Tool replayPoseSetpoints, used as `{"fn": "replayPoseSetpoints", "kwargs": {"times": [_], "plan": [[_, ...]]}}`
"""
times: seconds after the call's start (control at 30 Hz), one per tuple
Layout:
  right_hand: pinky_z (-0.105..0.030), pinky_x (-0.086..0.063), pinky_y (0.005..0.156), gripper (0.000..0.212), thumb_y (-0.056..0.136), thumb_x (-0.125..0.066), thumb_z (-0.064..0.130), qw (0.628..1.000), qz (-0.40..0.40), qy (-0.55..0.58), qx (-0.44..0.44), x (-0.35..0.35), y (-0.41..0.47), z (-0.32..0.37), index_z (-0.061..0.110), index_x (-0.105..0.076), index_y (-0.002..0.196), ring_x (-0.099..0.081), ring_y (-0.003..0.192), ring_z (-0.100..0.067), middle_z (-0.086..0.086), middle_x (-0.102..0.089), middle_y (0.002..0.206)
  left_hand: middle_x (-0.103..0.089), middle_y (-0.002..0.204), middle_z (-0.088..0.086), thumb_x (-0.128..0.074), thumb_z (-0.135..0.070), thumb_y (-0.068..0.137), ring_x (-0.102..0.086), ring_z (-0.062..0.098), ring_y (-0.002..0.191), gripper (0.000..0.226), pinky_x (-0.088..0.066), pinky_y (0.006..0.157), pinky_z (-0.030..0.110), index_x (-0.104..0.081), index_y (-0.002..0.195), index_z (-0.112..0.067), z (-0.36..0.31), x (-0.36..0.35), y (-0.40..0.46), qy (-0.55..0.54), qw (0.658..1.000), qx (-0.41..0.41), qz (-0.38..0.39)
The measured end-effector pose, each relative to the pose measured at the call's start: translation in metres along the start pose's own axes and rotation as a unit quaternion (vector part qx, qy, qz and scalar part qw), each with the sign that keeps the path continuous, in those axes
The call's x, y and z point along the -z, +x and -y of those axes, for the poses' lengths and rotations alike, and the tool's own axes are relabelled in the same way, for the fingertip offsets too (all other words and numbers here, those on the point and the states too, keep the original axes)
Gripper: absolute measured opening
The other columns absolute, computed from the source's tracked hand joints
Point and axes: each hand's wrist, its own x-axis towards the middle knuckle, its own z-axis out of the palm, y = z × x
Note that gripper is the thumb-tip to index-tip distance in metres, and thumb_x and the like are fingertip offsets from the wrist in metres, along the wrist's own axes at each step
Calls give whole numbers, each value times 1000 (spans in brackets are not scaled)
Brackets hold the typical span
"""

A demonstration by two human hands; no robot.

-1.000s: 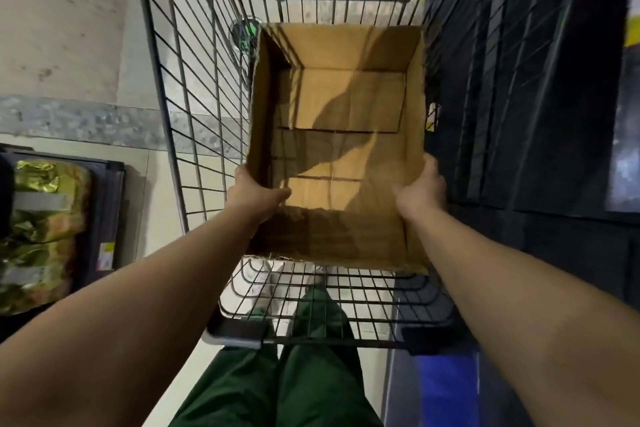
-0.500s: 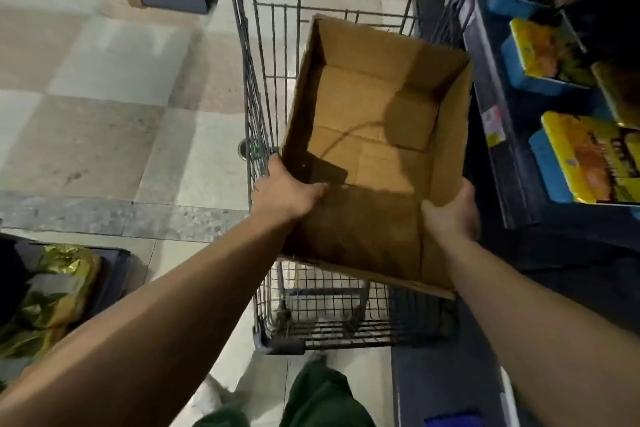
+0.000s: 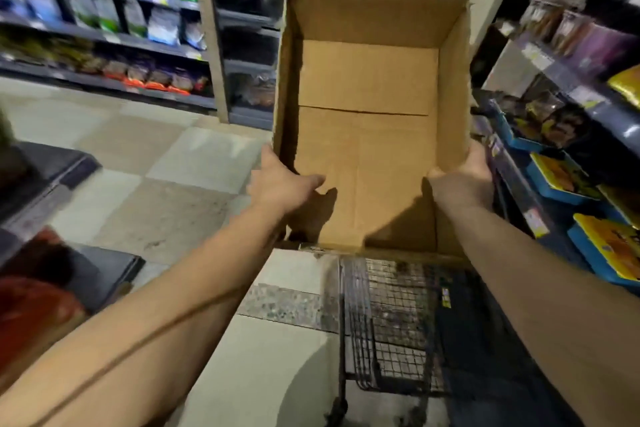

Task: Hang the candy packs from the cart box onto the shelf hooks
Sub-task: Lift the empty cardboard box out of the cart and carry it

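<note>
An open brown cardboard box (image 3: pixel 367 87) is held up in the air in front of me, its inside bare, with no candy packs in it. My left hand (image 3: pixel 282 182) grips its near left wall, thumb inside. My right hand (image 3: pixel 462 180) grips the near right wall. The wire cart (image 3: pixel 391 329) stands below the box, at the lower middle of the view, with nothing visible in its basket.
Shelves with blue and yellow packs (image 3: pixel 602 246) run along the right, close to my right arm. More stocked shelves (image 3: pixel 104 28) line the far left across the tiled aisle floor (image 3: pixel 166 184). A low dark display (image 3: pixel 52 253) sits at the left edge.
The box has been lifted up out of the cart by both hands. My view has swung upward from the cart basket toward the aisle and shelves.
</note>
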Motion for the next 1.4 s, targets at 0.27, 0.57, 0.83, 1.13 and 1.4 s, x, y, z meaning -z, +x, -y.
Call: {"fn": "replayPoseSetpoints", "kwargs": {"times": [0.27, 0.57, 0.83, 1.13, 1.4], "plan": [[-38, -48, 94, 65, 89, -70, 23, 988, 122, 1, 93, -117, -41, 68, 21, -36, 144, -56, 121, -28, -5, -56, 136, -57, 129, 10, -81, -50, 70, -58, 35, 119, 91, -53, 98, 54, -32, 143, -28, 53, 118, 41, 24, 992, 53, -111], [-45, -55, 90, 68, 90, -65, 24, 975, 194, -8, 103, -239, 0, 115, 22, -30, 148, -61, 112, -34, -7, -56, 137, -58, 129, 9, -81, -45, 77, -60, 35, 116, 81, -54, 96, 50, -35, 140, -23, 76, 158, 139, 32, 984, 96, -148], [-38, -52, 88, 69, 93, -64, 24, 967, 240, -15, 82, -362, 120, 170, 23, -25, 151, -58, 119, -35, -9, -51, 143, -57, 130, 7, -79, -36, 84, -63, 30, 106, 76, -55, 74, 33, -34, 143, -23, 48, 153, 299, 33, 978, 128, -162], [-28, -46, 71, 74, 92, -67, 14, 964, 263, -40, 30, -466, 243, 216, 19, -23, 151, -60, 112, -33, -12, -49, 143, -60, 110, 5, -80, -45, 79, -66, 28, 96, 72, -60, 78, 41, -40, 134, -22, 17, 139, 483, 83, 974, 153, -147], [-37, -49, 80, 70, 89, -68, 43, 980, 194, -47, 3, -555, 394, 238, 21, -32, 144, -58, 113, -33, -6, -52, 138, -61, 125, 10, -83, -51, 68, -64, 34, 110, 86, -56, 94, 50, -40, 137, -21, -9, 76, 691, 87, 988, 123, -44]]}}
